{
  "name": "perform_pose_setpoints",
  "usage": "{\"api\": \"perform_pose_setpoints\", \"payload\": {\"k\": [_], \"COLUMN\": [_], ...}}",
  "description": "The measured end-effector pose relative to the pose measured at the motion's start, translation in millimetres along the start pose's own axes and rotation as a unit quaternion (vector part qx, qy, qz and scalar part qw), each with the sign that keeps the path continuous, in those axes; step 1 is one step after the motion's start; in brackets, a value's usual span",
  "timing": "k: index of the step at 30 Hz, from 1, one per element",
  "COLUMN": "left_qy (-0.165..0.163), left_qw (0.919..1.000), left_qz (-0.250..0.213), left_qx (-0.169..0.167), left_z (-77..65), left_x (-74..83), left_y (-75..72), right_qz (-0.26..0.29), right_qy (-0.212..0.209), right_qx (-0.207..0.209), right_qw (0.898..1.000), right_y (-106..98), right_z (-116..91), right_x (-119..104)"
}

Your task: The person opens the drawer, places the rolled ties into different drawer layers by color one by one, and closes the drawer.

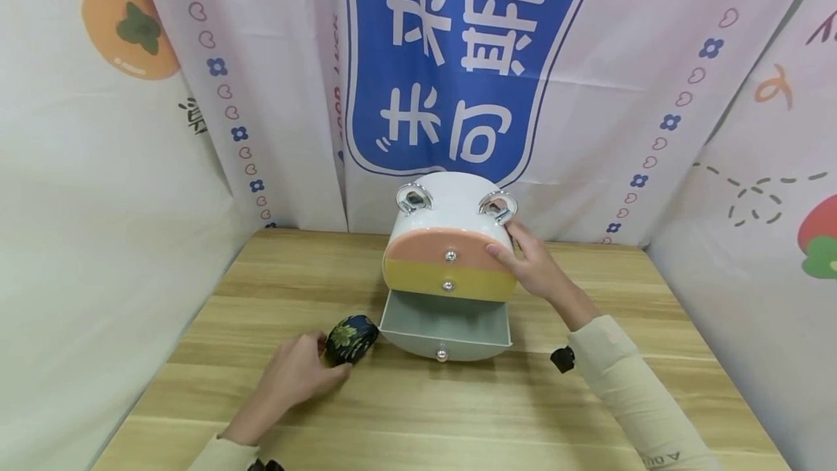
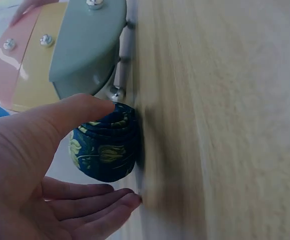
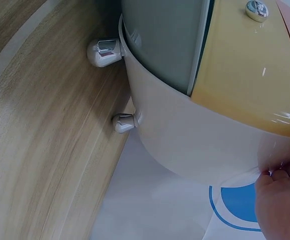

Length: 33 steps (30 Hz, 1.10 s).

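A small drawer box (image 1: 458, 202) with a white body and round silver eye-like trims stands on the table. Its pink drawer (image 1: 418, 247) and yellow drawer (image 1: 412, 278) are closed; the grey-green bottom drawer (image 1: 445, 315) is pulled out and holds nothing. A rounded, folded dark blue fabric bundle (image 1: 352, 339) with yellow-green flowers lies by that drawer's left corner. My left hand (image 1: 301, 373) is around the bundle, thumb overlapping it in the left wrist view (image 2: 102, 155), fingers spread apart from it below. My right hand (image 1: 532, 264) grips the box's right side, thumb on the pink front.
The wooden table (image 1: 294, 267) reaches back to a printed cloth (image 1: 288, 115) hung close behind the box. More printed cloth (image 1: 78, 202) lines both sides. Silver ball feet (image 3: 102, 52) hold the box off the table. A dark strap piece (image 1: 562, 359) shows at the right sleeve.
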<state>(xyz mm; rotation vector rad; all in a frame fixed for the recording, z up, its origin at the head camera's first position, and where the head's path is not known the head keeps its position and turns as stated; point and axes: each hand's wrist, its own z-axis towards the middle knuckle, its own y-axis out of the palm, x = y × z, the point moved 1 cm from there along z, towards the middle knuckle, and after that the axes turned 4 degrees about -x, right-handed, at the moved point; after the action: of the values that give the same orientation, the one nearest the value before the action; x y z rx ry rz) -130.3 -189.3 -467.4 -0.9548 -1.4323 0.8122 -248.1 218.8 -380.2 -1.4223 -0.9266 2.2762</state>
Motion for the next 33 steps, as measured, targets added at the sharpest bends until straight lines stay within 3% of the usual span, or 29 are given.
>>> {"api": "perform_pose_setpoints", "payload": {"k": [13,17,28,33], "left_qy": [0.039,0.045,0.076,0.096], "left_qw": [0.9976,0.9973,0.9949,0.9940], "left_qz": [-0.025,-0.029,-0.055,-0.046], "left_qx": [0.050,0.052,0.038,0.028], "left_z": [15.0,18.5,24.7,25.0], "left_x": [0.6,-1.1,-0.4,0.3], "left_y": [3.5,0.2,-27.2,-41.2], "right_qz": [0.006,0.008,0.005,0.005], "right_qy": [-0.007,-0.009,-0.012,-0.010], "right_qx": [0.007,0.009,0.008,0.007], "right_qw": [1.000,1.000,1.000,1.000], "right_y": [2,2,1,2], "right_z": [-1,-1,-1,1], "right_x": [-1,0,2,3]}}
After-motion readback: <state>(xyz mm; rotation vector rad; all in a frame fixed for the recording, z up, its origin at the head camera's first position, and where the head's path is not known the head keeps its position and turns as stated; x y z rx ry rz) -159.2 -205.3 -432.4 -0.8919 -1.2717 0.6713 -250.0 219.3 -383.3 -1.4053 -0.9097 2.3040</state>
